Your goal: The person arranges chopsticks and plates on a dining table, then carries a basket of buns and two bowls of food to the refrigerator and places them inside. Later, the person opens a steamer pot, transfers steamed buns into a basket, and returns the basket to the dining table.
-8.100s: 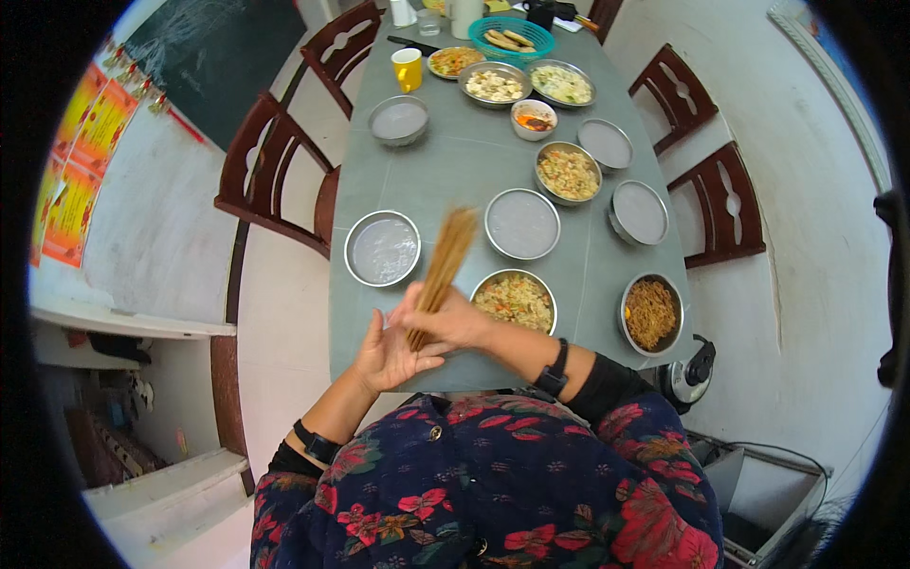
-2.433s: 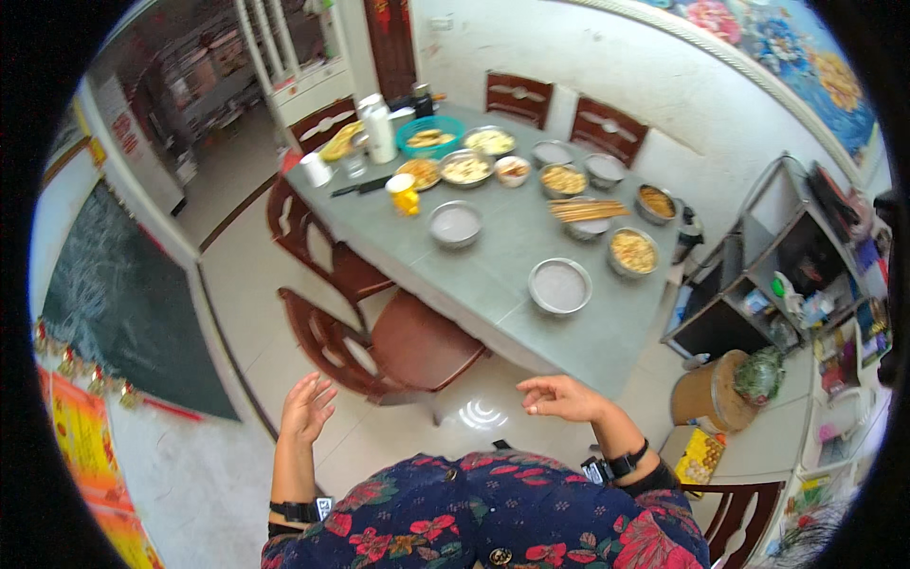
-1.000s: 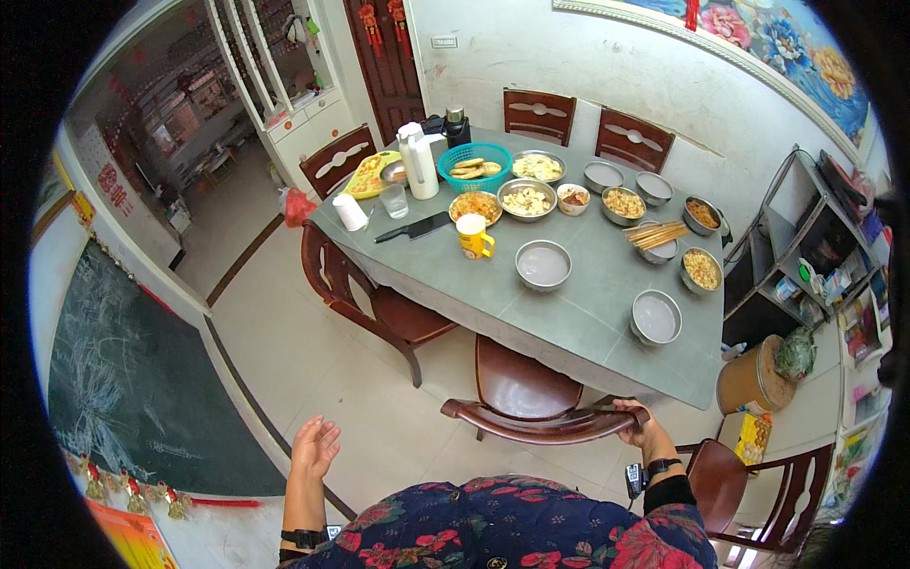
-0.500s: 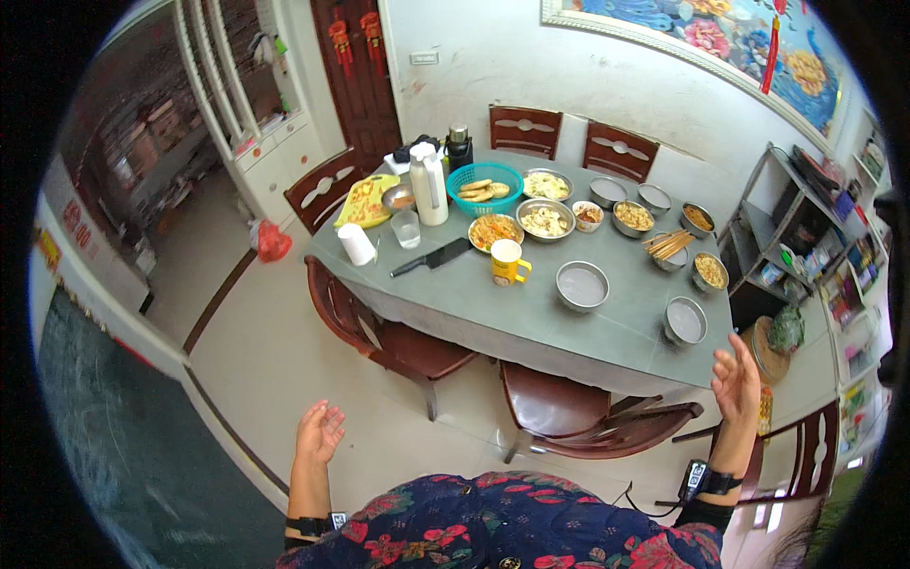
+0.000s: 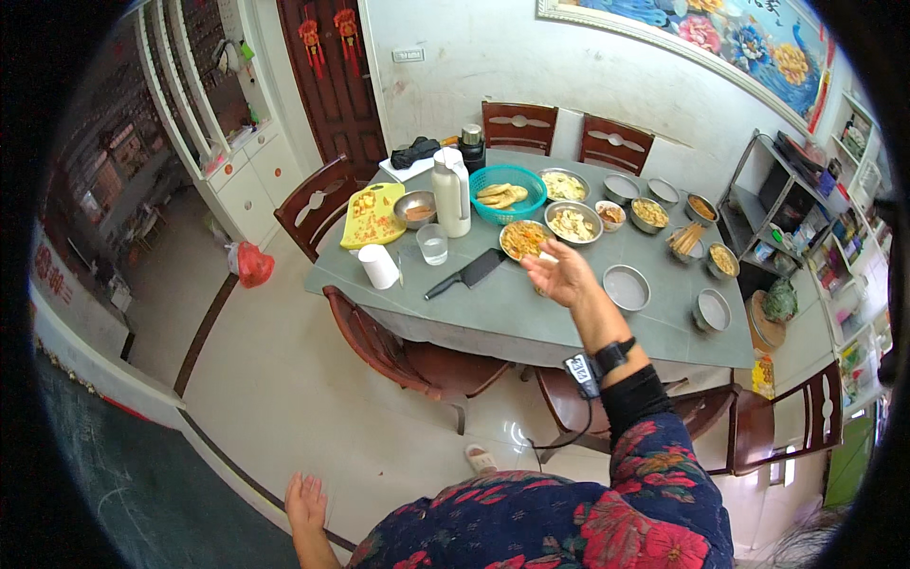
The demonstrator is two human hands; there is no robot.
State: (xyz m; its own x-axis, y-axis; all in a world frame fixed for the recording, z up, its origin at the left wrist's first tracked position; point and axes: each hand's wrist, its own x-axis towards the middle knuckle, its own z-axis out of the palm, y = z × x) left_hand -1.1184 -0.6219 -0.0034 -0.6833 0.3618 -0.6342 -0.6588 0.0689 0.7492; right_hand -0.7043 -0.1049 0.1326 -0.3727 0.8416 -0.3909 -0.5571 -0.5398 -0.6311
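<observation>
Right hand: I see my right hand [image 5: 562,273] raised over the near side of the surface [image 5: 512,308], palm up, fingers spread and loose; the grip is released and holds nothing.
Change, right hand: half a second ago it hung at the far right of the view beside the chairs; it now sits above the middle of the surface.
Nearest thing: the bowl of yellow food [image 5: 523,239] lies just beyond the fingertips, near the cleaver [image 5: 466,274]. I cannot tell whether the hand touches the bowl; it appears to hover above it.
Left hand: my left hand [image 5: 305,502] hangs low over the floor, open and empty, well apart from the surface, much as in the earlier views.
Change, view: the surface has drawn closer and swung toward centre.
Other items: chopsticks [image 5: 686,238] lie across a bowl at the far right end; an empty metal bowl [image 5: 627,287] stands right of the hand; a glass [image 5: 432,245] and white jug [image 5: 451,193] stand left.
Reading: I judge the reach is closing on the food bowl, contact not yet made.
</observation>
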